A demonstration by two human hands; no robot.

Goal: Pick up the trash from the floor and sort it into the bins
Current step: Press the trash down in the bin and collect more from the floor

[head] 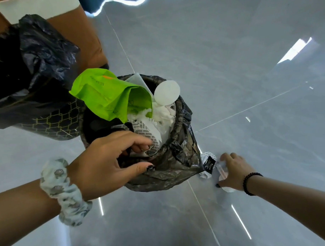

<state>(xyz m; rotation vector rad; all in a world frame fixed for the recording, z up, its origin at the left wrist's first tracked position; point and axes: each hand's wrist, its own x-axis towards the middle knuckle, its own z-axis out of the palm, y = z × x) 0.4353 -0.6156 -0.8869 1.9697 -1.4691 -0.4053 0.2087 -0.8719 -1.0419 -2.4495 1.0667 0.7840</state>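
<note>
Down on the floor (248, 83), beside the bin (179, 159), the right hand (233, 172) curled around a crumpled wrapper (209, 162). The left hand (107, 161) pinched paper at the bin's rim. A firm squeeze would stop bits dropping.

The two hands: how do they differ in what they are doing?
The left hand is at the rim of the black-lined bin, pinching printed paper there; the right hand is down at the floor, gripping crumpled white trash. The left wrist wears a scrunchie, the right a beaded bracelet. Both have dark nails.
</note>
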